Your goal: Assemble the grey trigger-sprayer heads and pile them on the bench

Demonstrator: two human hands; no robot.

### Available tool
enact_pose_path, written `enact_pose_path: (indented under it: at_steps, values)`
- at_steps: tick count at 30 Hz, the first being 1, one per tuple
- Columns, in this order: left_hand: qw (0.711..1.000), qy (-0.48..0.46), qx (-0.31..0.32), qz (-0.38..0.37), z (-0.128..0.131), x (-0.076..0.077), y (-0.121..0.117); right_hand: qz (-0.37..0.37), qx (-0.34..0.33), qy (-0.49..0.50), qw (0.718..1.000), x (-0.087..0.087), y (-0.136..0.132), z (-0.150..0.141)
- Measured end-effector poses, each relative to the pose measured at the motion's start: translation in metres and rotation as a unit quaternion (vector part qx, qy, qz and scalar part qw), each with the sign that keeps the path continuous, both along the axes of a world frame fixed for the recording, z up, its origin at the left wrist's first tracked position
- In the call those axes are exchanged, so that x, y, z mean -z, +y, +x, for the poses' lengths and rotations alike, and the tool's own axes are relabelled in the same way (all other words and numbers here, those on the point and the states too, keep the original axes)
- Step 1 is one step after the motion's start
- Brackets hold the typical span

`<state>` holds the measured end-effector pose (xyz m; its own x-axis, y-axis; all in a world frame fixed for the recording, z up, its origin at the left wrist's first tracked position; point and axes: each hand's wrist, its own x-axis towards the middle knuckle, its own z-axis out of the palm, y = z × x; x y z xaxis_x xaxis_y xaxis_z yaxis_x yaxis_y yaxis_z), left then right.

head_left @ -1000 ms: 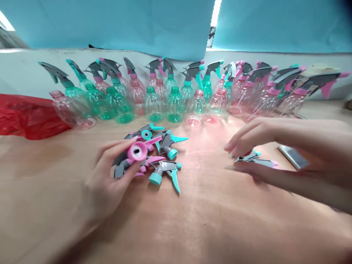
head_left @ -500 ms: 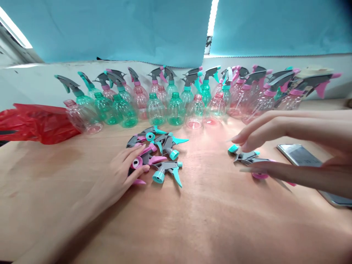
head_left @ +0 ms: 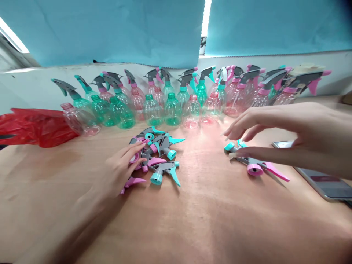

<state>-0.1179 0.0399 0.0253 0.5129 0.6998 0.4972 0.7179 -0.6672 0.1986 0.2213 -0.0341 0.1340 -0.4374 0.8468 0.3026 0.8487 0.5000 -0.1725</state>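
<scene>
A pile of grey spray triggers point(head_left: 158, 154) with pink and teal caps lies on the brown table point(head_left: 192, 220). My left hand point(head_left: 121, 168) rests on the pile's left side, fingers curled over a pink-capped trigger point(head_left: 135, 157). My right hand point(head_left: 275, 128) hovers over two loose triggers, a pink-capped one point(head_left: 260, 167) and a teal-capped one point(head_left: 233, 146); its fingers are stretched out and apart, and hold nothing.
A row of several pink and teal plastic bottles point(head_left: 170, 106), some with triggers fitted, stands along the back wall. A red plastic bag point(head_left: 33, 126) lies at the left. A phone point(head_left: 319, 176) lies at the right under my forearm.
My left hand has lowered the pink-capped trigger it held up back onto the pile. My right hand has lifted off the two loose triggers, now uncovered.
</scene>
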Motion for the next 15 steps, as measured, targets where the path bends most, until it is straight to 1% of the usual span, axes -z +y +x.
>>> enact_pose_path:
  at_steps: [2,4,6,7,9,11,13,15]
  values:
    - [0.999,0.006,-0.004,0.033,0.014,-0.01,-0.003,0.001,-0.004,-0.004,1.0,0.003,0.004,0.003]
    - [0.996,-0.002,0.015,0.084,0.037,-0.019,-0.004,-0.021,-0.018,-0.007,1.0,0.007,0.011,0.007]
    - [0.99,-0.009,0.091,0.109,0.066,-0.022,-0.004,-0.067,-0.037,0.0,0.997,0.012,0.021,0.011]
    - [0.987,0.004,0.11,0.12,0.081,-0.022,-0.004,-0.09,-0.044,0.003,0.995,0.015,0.026,0.014]
    - [0.986,0.08,0.113,0.095,0.107,-0.015,-0.001,-0.112,-0.044,0.004,0.993,0.019,0.035,0.018]
    - [0.978,0.171,0.111,0.055,0.125,-0.005,0.002,-0.121,-0.032,-0.004,0.992,0.022,0.041,0.022]
    - [0.97,0.218,0.105,0.018,0.132,0.004,0.004,-0.133,-0.027,-0.014,0.991,0.025,0.042,0.024]
    - [0.968,0.23,0.099,0.005,0.131,0.01,0.004,-0.137,-0.035,-0.006,0.99,0.027,0.041,0.025]
